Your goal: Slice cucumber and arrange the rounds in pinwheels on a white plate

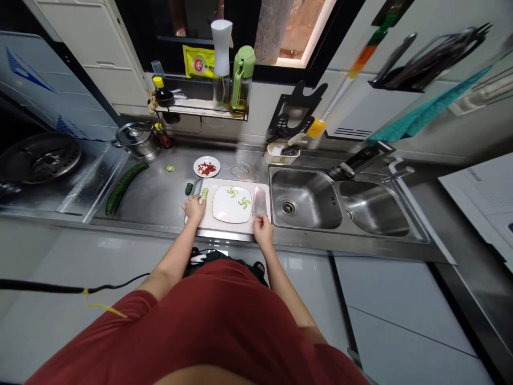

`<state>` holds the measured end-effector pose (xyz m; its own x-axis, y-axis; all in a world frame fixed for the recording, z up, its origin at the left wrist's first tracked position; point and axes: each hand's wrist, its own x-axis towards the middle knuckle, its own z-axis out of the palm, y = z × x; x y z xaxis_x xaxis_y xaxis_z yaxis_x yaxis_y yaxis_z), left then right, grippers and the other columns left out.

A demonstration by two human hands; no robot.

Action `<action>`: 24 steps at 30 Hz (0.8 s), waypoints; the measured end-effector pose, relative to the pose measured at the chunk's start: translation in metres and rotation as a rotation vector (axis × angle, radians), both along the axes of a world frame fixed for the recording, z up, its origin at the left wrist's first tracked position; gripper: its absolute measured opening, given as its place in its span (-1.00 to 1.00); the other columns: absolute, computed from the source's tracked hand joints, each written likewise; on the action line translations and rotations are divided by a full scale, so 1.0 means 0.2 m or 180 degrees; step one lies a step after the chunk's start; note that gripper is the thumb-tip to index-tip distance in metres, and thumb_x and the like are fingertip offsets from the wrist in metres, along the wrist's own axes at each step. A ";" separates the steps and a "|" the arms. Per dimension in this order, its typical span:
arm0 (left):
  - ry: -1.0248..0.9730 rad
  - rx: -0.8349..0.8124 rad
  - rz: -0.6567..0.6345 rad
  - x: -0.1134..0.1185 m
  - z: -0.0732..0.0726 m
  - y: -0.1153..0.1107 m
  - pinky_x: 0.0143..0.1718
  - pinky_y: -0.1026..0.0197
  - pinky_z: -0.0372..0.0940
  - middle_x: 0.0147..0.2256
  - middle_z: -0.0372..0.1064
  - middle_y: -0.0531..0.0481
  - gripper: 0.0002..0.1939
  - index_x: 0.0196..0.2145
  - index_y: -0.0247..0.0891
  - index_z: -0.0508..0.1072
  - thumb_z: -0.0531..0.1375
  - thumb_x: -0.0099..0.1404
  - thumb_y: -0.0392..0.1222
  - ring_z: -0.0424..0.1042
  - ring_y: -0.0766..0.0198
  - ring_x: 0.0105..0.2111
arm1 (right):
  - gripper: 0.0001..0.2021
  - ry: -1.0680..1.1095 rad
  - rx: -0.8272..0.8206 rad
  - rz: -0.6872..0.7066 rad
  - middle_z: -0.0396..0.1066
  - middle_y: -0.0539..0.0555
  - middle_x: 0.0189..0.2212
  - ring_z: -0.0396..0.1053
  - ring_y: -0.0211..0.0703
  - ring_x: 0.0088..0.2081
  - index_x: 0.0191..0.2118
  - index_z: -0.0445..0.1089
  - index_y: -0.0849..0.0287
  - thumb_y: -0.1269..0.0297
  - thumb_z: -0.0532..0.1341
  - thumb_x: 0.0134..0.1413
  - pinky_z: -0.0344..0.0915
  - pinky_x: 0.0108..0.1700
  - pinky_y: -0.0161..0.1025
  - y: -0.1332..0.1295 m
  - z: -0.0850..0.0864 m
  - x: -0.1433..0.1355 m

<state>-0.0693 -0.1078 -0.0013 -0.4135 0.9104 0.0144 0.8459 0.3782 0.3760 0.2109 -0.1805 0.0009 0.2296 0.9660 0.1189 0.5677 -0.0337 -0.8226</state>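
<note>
On a pale cutting board (206,220) lies a square white plate (230,211) bearing two pinwheels of green cucumber pieces (244,202). At the board's left side, my left hand (194,208) has its fingers bent together against a short row of cucumber slices (204,193); the fingertips are partly hidden. My right hand (263,230) is closed round the handle of a broad kitchen knife (259,200), its blade flat on the board right of the plate. A cucumber end (188,188) sits just beyond the board's left edge.
A round plate of red pieces (207,167) stands behind the board. Further left are a whole cucumber (125,187), a few slices (170,168) and a lidded pot (138,141). A double sink (306,198) adjoins the board's right side. Bottles stand on a wall shelf (200,109).
</note>
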 end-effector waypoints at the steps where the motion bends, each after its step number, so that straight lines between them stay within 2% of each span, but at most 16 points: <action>1: -0.0017 0.0014 0.0008 0.00 -0.01 0.00 -0.02 -0.08 0.09 -0.08 0.37 -0.23 -0.61 -0.08 -0.18 0.46 0.08 0.25 0.06 0.29 -0.06 -0.03 | -0.70 -0.0014 -0.0009 0.0004 0.37 0.04 -0.47 0.30 -0.14 -0.45 -0.19 0.39 0.17 0.17 0.01 0.07 0.27 -0.31 -0.23 0.00 0.00 0.00; 9: -0.0153 0.0049 0.0170 0.01 0.01 0.02 -0.04 -0.01 0.11 -0.12 0.40 -0.17 -0.73 -0.17 -0.18 0.46 0.12 0.23 -0.04 0.32 0.02 -0.06 | -0.72 -0.0024 0.0053 -0.0012 0.37 0.04 -0.47 0.29 -0.16 -0.46 -0.22 0.39 0.17 0.17 0.02 0.07 0.26 -0.32 -0.24 0.00 0.00 0.02; 13: -0.0609 0.0123 0.0269 0.00 0.02 0.03 -0.10 0.12 0.14 -0.21 0.45 -0.07 -0.82 -0.25 -0.18 0.44 0.14 0.21 -0.10 0.36 0.13 -0.13 | -0.73 0.0010 0.0084 -0.0017 0.38 0.04 -0.47 0.29 -0.16 -0.46 -0.22 0.39 0.17 0.17 0.03 0.06 0.26 -0.31 -0.23 0.00 0.01 0.02; 16: -0.1217 0.0408 0.0494 0.00 0.00 0.05 -0.20 0.19 0.17 -0.32 0.45 -0.02 -0.82 -0.31 -0.20 0.43 0.19 0.16 -0.09 0.39 0.21 -0.28 | -0.73 0.0092 0.0094 -0.0010 0.38 0.03 -0.47 0.29 -0.18 -0.46 -0.22 0.39 0.18 0.18 0.05 0.06 0.26 -0.32 -0.25 0.01 0.01 0.01; 19: -0.2157 0.0885 0.0657 0.02 0.01 0.08 -0.28 0.27 0.20 -0.41 0.42 0.00 -0.75 -0.34 -0.26 0.42 0.25 0.06 -0.06 0.36 0.30 -0.39 | -0.73 0.0207 0.0141 0.0008 0.38 0.03 -0.47 0.30 -0.18 -0.45 -0.23 0.40 0.20 0.18 0.07 0.05 0.26 -0.32 -0.26 0.03 0.03 -0.01; 21: -0.2899 0.1184 0.0610 0.05 0.05 0.11 -0.33 0.30 0.21 -0.45 0.39 0.02 -0.71 -0.37 -0.29 0.41 0.30 -0.01 -0.07 0.35 0.35 -0.43 | -0.74 0.0295 0.0160 0.0012 0.38 0.04 -0.46 0.30 -0.18 -0.44 -0.23 0.40 0.20 0.17 0.08 0.05 0.27 -0.31 -0.25 0.05 0.06 -0.04; 24: -0.3648 0.1491 0.0371 0.11 0.16 0.14 -0.35 0.32 0.22 -0.47 0.37 0.04 -0.67 -0.39 -0.31 0.42 0.35 -0.11 -0.11 0.33 0.40 -0.47 | -0.74 0.0477 0.0192 0.0114 0.38 0.04 -0.46 0.31 -0.18 -0.43 -0.23 0.40 0.19 0.17 0.09 0.07 0.28 -0.32 -0.25 0.10 0.13 -0.09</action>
<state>-0.0475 -0.0805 0.0299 -0.4802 0.8720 -0.0946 -0.0885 0.0591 0.9943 0.1931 -0.1609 0.0265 0.2145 0.9661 0.1438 0.4384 0.0363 -0.8981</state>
